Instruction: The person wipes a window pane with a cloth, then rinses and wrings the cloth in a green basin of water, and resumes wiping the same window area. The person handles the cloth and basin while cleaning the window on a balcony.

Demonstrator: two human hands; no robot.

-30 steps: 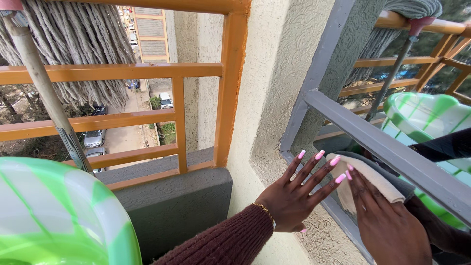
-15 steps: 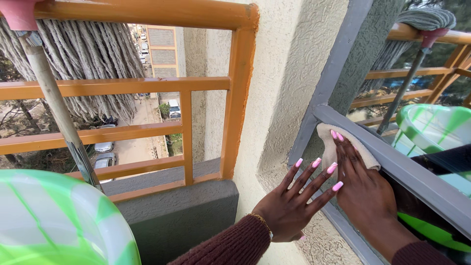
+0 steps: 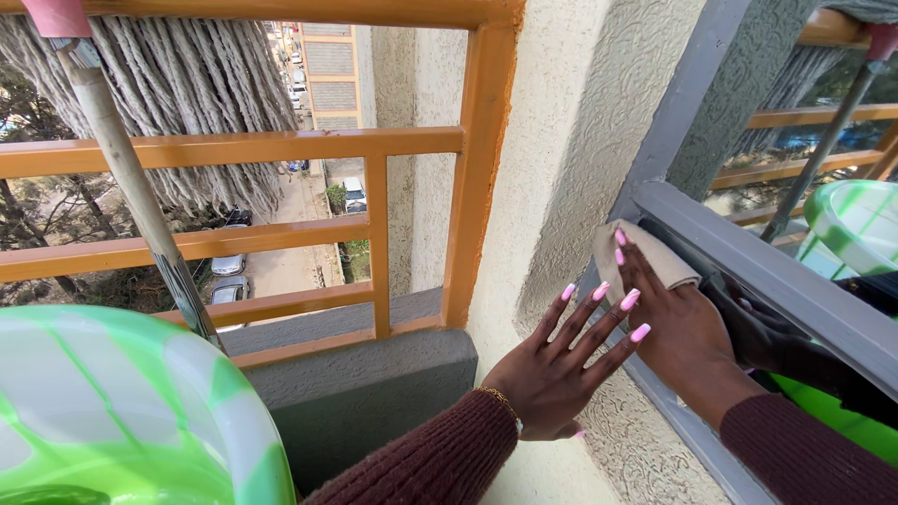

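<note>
My right hand presses a beige cloth into the lower left corner of a grey window frame, just under its crossbar. The fingers lie flat on the cloth. My left hand rests flat on the cream textured wall beside the frame, fingers spread, holding nothing; its fingertips almost touch the right hand. Both hands have long pink nails and dark red knit sleeves.
An orange balcony railing runs to the left above a grey ledge. A mop hangs over it on its pole. A green and white plastic basin sits at the lower left. The window glass reflects basin and mop.
My right hand has slid the cloth up and left along the frame into its corner. The left hand has stayed on the wall. The view has shifted slightly.
</note>
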